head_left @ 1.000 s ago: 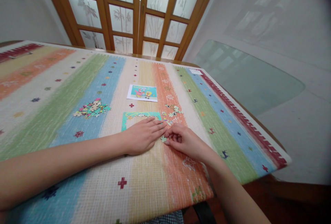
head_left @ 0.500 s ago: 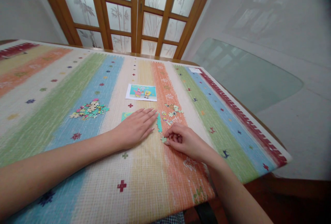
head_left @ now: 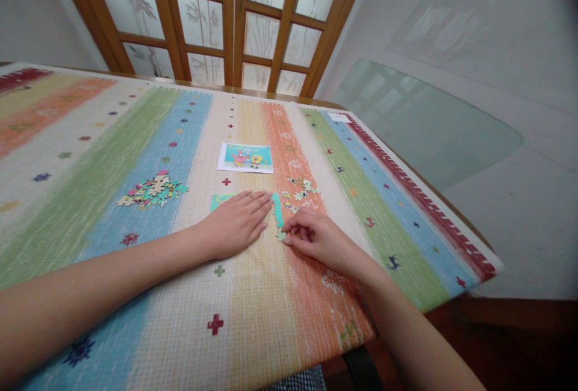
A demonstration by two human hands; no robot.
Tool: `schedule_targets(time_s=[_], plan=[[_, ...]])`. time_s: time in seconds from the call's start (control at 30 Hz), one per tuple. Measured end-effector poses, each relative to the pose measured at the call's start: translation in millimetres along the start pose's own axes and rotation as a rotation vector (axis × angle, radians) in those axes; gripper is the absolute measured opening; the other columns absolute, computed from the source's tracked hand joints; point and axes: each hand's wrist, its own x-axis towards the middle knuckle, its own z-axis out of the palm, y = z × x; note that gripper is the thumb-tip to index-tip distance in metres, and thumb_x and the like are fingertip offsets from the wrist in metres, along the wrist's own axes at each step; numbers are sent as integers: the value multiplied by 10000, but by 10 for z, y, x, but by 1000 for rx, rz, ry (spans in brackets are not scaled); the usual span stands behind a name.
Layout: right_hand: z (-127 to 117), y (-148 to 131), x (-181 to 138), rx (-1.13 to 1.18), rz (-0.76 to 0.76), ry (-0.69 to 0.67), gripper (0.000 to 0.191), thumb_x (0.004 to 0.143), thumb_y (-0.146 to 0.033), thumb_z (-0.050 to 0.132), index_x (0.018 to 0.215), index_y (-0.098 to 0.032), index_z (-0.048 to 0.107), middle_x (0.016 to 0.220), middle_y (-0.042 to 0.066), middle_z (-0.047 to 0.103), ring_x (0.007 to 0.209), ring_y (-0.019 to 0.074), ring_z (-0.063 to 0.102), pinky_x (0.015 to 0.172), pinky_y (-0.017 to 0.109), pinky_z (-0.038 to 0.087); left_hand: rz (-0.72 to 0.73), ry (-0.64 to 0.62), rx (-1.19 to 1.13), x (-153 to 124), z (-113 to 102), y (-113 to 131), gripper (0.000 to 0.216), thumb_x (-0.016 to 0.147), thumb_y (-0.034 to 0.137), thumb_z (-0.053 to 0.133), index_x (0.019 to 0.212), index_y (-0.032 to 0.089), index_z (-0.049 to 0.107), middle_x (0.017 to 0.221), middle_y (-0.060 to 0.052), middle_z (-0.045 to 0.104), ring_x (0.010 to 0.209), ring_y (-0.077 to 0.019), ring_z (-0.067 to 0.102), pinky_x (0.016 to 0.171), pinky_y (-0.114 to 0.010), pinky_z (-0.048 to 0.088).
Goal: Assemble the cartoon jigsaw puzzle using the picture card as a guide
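Observation:
My left hand (head_left: pixel 239 220) lies flat, fingers stretched out, over a partly joined jigsaw puzzle (head_left: pixel 277 210). A teal corner of that puzzle shows past the knuckles, and a narrow teal strip runs down beside the fingertips; the part beneath the palm is hidden. At the strip's lower end, my right hand (head_left: pixel 313 235) pinches a small greenish puzzle piece (head_left: pixel 281 236) between thumb and forefinger, touching or nearly touching the strip. Just beyond the right hand lies a loose group of puzzle pieces (head_left: pixel 307 186).
A heap of mixed puzzle pieces (head_left: pixel 156 191) sits on the blue stripe to the left. Behind the puzzle lies a printed cartoon picture (head_left: pixel 246 158). A white paper slip (head_left: pixel 339 117) rests near the far right edge of the striped tablecloth (head_left: pixel 189 312).
My right hand has moved slightly left and away from me, bringing the puzzle piece up against the strip's lower end. My left hand stays in place; the camera view has shifted a little.

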Motion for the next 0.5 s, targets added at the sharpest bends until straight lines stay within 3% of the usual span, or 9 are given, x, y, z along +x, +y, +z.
schedule_targets(time_s=[0.17,0.37,0.5], plan=[[9,12,18,-17,9,-5,97,866,-191,698,961,-193,683,854,22,623,734,136,580,700,281,474,10,23,16,-7,-7,5,527,1078,398,282,1503,117,414,1604,-149,366,1481,-243,356,1221,-394,246],[25,35,25,-4,10,6,107,869,-184,683,975,-189,688,841,17,621,713,134,578,694,280,467,54,7,9,-8,-63,15,483,1042,323,419,1519,252,421,1608,-151,358,1460,-325,381,1180,-471,309],[21,30,15,10,18,14,120,878,-207,685,997,-192,690,847,17,628,708,130,572,677,272,466,58,-7,-4,-2,-88,12,476,1011,286,484,1487,270,476,1603,-155,363,1453,-350,387,1162,-502,334]])
